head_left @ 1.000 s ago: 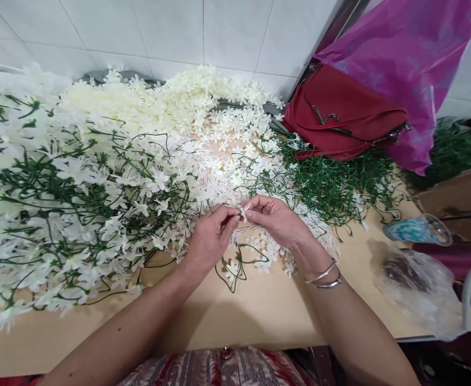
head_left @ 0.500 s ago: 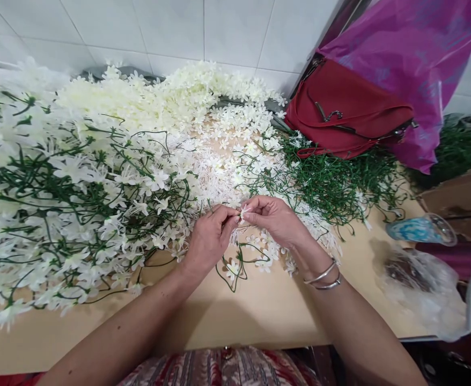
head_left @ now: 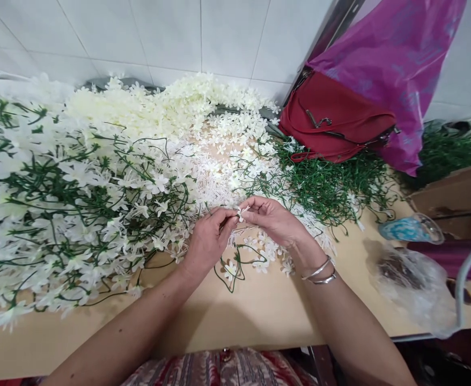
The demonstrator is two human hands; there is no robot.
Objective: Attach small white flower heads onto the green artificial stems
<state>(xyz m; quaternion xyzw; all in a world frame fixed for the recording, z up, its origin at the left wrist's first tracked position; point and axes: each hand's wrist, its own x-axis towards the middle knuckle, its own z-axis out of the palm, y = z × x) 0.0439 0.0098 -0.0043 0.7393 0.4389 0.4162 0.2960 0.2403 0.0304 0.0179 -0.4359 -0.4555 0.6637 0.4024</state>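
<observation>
Between my two hands, close to the table's middle, is a small white artificial flower [head_left: 241,213]. My left hand [head_left: 212,236] pinches it from the left, thumb and forefinger pressed together. From the right, my right hand [head_left: 273,220] grips the same flower at its fingertips. Just below them a green plastic stem with a white bloom [head_left: 231,269] lies on the table. Loose white petals [head_left: 265,252] lie beside my right hand. White stamen pieces [head_left: 213,185] are heaped beyond my fingers. What exactly each fingertip touches is too small to tell.
A large pile of white flowers on green stems [head_left: 82,214] covers the left. Cream blossoms [head_left: 151,110] line the wall. At right are green stems [head_left: 336,185], a red bag [head_left: 334,115], a purple plastic bag [head_left: 404,69], a blue-patterned cup [head_left: 406,229] and a clear plastic bag [head_left: 414,289].
The view has shifted slightly, so the right-hand items appear farther left. My hands stay in nearly the same place, and the flower between my fingertips shows its petals a little differently.
</observation>
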